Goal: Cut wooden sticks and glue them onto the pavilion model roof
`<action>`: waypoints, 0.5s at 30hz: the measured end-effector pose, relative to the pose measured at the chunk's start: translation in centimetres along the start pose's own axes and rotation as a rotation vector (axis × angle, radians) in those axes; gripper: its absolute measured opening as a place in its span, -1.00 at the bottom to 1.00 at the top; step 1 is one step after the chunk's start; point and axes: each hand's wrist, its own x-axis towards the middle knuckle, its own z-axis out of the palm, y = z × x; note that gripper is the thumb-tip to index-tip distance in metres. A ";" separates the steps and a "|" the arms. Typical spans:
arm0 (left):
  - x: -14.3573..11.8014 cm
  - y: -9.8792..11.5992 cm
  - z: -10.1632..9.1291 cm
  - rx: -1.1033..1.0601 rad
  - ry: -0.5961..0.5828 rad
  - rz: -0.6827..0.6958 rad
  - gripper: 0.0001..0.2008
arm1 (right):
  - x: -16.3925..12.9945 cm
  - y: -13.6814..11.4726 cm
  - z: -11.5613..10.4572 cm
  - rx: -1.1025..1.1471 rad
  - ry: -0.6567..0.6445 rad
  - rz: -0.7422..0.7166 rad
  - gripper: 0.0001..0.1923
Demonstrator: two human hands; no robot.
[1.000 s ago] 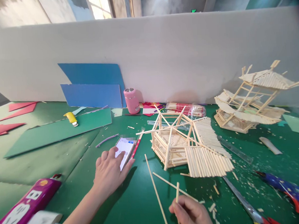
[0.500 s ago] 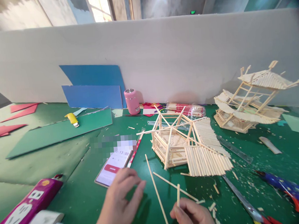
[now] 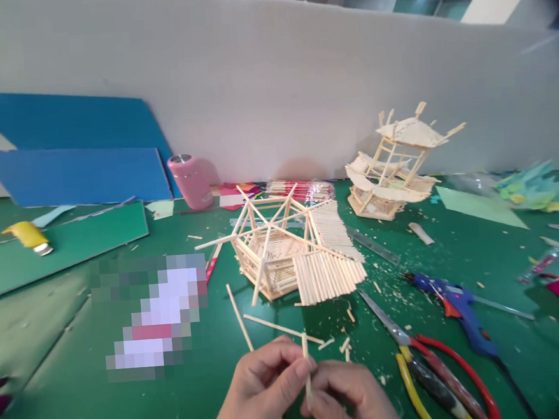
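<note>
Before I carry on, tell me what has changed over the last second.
The left hand left the phone, moved right and took hold of the short stick alongside the right hand. The view turned right. The right hand kept its hold; the roofed model and scissors stayed put.

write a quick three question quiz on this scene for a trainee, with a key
1. True or false: the left hand holds the yellow knife.
2. Which is nearest the glue gun? A) pink bottle B) scissors C) blue boards
3. How many stick models stand on the table?

Key:
1. False: it holds a short stick.
2. B
3. Two: the near model and the far model.
</note>
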 end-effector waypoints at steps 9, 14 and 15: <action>2.0 -0.4 -0.2 0.314 0.120 0.231 -0.80 | -5.6 6.9 -16.3 -0.816 0.852 0.390 -0.60; 2.3 -2.2 -1.0 0.394 0.153 0.439 -0.86 | -6.8 10.6 -20.3 -0.879 0.775 0.501 -0.55; 2.3 -2.4 -1.1 0.410 0.155 0.458 -0.86 | -6.7 10.9 -20.4 -0.875 0.764 0.523 -0.57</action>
